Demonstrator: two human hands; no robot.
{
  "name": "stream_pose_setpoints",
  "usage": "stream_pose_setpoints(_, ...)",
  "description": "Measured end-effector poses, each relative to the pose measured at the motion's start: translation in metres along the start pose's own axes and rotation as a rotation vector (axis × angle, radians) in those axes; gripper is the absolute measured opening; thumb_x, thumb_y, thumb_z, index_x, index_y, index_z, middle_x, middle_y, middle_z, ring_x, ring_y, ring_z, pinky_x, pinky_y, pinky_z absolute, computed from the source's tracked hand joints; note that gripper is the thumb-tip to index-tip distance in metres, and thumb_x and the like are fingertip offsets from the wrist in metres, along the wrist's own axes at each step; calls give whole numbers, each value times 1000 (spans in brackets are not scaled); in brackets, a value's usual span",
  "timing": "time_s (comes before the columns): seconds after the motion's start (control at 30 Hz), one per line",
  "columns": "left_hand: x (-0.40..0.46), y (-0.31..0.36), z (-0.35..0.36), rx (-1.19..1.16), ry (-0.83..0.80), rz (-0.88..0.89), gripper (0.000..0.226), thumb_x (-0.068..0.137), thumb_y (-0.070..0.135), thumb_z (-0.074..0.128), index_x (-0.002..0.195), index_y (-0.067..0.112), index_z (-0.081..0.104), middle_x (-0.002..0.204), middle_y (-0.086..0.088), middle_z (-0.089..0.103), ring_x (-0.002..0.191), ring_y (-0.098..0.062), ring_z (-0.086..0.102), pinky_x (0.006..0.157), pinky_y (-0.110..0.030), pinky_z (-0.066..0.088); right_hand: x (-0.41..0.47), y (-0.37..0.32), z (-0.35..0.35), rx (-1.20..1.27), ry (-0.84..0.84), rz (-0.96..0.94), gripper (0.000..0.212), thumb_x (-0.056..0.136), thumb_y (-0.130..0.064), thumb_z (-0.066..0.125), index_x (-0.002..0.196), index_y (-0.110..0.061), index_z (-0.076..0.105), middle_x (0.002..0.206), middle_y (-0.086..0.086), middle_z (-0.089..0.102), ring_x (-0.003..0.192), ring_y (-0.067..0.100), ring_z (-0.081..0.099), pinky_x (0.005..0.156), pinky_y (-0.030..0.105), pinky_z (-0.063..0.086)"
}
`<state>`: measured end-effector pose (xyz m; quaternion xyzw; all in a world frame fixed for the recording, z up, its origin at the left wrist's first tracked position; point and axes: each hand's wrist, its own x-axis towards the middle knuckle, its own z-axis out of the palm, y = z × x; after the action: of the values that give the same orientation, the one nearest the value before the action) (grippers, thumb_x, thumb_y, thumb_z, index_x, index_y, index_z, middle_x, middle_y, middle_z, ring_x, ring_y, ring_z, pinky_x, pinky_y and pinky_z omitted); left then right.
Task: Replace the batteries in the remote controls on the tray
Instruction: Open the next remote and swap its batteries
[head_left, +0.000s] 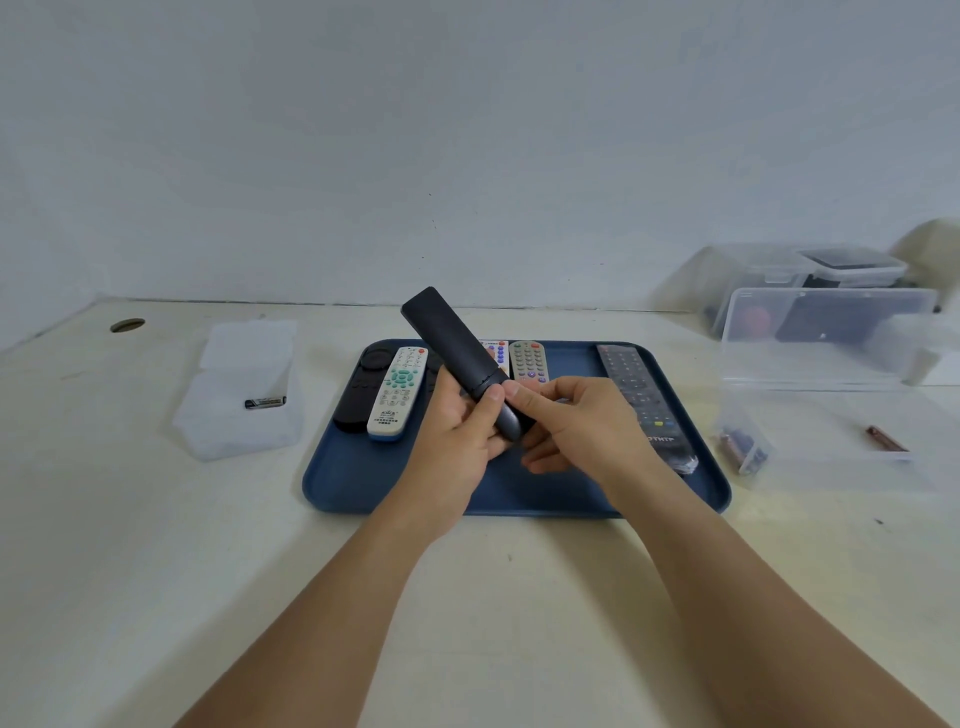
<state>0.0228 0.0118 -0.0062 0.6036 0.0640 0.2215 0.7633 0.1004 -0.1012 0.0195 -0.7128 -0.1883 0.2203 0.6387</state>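
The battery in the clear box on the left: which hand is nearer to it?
Left. The left hand grips the dark remote over the blue tray, on the side toward the battery. The right hand pinches the remote's near end, farther right.

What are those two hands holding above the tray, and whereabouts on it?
A dark remote, back side up. The left hand grips its lower end, thumb across the back; the right hand pinches the same end beside it.
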Motion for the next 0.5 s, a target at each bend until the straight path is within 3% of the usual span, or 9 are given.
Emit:
stream_pose_setpoints(0.17,1,2,-1,-91,-2,-29,31,108,9,39,139,11,42,131,-21,65,124,-29,63,101,-46,53,1,3,1,-92,-11,-66,35,85,-47,73,84,-12,70,56,8,62,41,16,53,38,23,41)
stream_pose_setpoints(0.3,-1,7,1,-159,12,-55,34,108,11,39,141,10,43,131,-22,64,121,-29,65,93,-42,58,3,5,1,-90,-24,-84,42,89,-41,71,83,0,67,48,-1,48,39,9,37,37,18,30)
stream_pose_setpoints(0.4,-3,9,2,-180,16,-62,33,108,11,38,140,9,45,128,-19,67,118,-28,67,88,-37,60,4,7,3,-95,-32,-139,40,89,-42,72,62,-14,62,52,-1,45,48,13,35,45,20,30)
stream_pose_setpoints(0.5,-5,11,3,-197,28,-68,33,108,11,37,140,9,46,125,-16,69,114,-25,69,83,-33,60,6,11,6,-93,-20,-173,40,86,-46,73,64,-13,67,62,3,55,61,15,43,58,28,36)
